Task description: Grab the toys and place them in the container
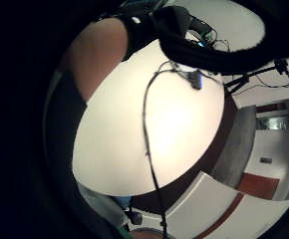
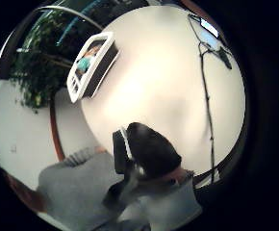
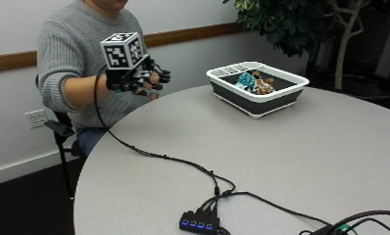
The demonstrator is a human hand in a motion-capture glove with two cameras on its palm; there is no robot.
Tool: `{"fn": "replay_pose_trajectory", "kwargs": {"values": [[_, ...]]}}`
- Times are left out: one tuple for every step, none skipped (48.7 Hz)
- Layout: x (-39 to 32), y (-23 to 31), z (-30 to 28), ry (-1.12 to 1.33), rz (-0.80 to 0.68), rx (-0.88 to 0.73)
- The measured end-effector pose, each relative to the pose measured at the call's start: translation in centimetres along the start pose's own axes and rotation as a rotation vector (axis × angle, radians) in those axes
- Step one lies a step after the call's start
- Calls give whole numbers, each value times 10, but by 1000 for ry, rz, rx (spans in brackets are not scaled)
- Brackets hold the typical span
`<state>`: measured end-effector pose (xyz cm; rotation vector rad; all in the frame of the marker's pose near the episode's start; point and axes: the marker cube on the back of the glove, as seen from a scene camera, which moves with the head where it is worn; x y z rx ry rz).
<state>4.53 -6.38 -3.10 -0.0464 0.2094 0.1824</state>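
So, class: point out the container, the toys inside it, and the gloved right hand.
container (image 3: 283,100): outside view, on its dark front wall.
toys (image 3: 255,82): outside view, on the teal and brown pile inside.
gloved right hand (image 3: 137,78): outside view, on the middle of the glove, raised above the table edge.

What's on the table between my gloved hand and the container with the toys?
Nothing: the outside view shows bare table between the gloved hand and the container.
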Motion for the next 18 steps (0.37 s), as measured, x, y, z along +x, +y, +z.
{"fn": "replay_pose_trajectory", "kwargs": {"values": [[-5, 12, 4, -6, -9, 6], [-10, 25, 8, -13, -15, 13], [-16, 38, 13, -22, -18, 20], [-22, 52, 17, -34, -21, 26], [-28, 65, 22, -48, -22, 32], [-33, 77, 27, -64, -22, 37], [-38, 89, 32, -82, -22, 40], [-41, 98, 36, -100, -19, 42], [-44, 106, 40, -118, -14, 43], [-46, 112, 44, -136, -7, 43], [-47, 118, 47, -152, 0, 42], [-48, 122, 50, -163, 6, 41], [-49, 126, 53, -167, 10, 38], [-50, 128, 55, -166, 11, 35], [-50, 130, 56, -160, 11, 32], [-50, 131, 58, -151, 10, 28], [-50, 132, 58, -143, 9, 26], [-50, 132, 59, -138, 9, 24]]}}
